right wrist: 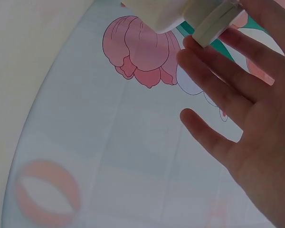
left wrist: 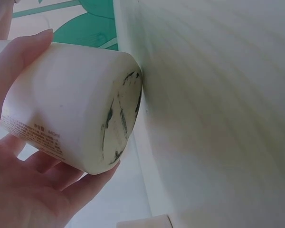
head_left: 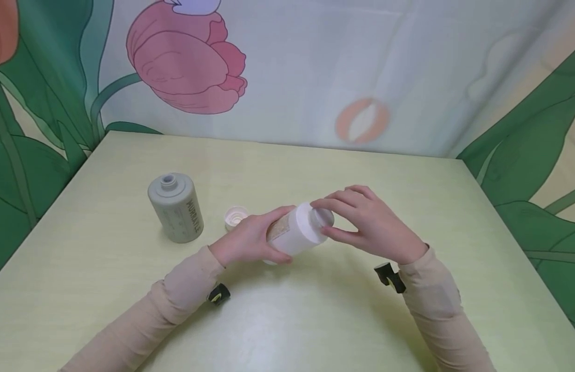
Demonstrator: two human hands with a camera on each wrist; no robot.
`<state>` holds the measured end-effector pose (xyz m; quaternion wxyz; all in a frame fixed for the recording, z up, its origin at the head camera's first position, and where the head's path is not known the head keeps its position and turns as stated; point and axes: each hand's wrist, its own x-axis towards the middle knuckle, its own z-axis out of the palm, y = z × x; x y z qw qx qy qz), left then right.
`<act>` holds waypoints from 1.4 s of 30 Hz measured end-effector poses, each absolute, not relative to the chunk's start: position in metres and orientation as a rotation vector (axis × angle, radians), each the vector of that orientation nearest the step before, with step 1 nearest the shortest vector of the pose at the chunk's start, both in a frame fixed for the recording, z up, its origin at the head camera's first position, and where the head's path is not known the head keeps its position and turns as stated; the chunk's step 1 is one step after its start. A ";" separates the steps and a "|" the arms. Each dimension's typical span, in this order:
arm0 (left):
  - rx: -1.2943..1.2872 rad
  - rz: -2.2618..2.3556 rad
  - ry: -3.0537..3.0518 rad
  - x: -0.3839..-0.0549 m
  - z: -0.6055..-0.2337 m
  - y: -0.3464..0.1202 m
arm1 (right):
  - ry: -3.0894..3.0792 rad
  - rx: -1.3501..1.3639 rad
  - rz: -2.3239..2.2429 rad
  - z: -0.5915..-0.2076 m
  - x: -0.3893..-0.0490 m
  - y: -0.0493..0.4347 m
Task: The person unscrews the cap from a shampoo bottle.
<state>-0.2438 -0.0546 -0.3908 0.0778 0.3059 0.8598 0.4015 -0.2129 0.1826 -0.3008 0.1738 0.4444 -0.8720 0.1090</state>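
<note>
My left hand (head_left: 250, 238) grips a white bottle (head_left: 300, 238) round its body, the bottle lying tilted above the table with its top toward the right. Brown print shows on its side, and dark marks streak its base (left wrist: 121, 121) in the left wrist view. At the bottle's top, the thumb and fingers of my right hand (head_left: 368, 225) pinch a pale round cap (head_left: 322, 219). The right wrist view shows the cap (right wrist: 213, 23) at the fingertips, with the little finger held away from it. Whether the cap is loose on the neck cannot be told.
A grey bottle (head_left: 177, 209) with an uncovered neck stands upright at the left. Just behind my left hand, a small white cap (head_left: 235, 217) lies with its inside facing up. The pale table (head_left: 287, 320) ends at a flower-printed curtain (head_left: 296, 72).
</note>
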 end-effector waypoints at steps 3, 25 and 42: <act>0.931 1.188 2.593 -0.243 -0.391 -0.055 | -2.477 1.213 0.306 -0.302 -0.212 0.182; 0.930 1.194 2.585 -0.245 -0.392 -0.055 | -2.482 1.173 0.263 -0.304 -0.209 0.180; 0.922 1.180 2.599 -0.244 -0.391 -0.056 | -2.534 1.070 0.261 -0.305 -0.210 0.178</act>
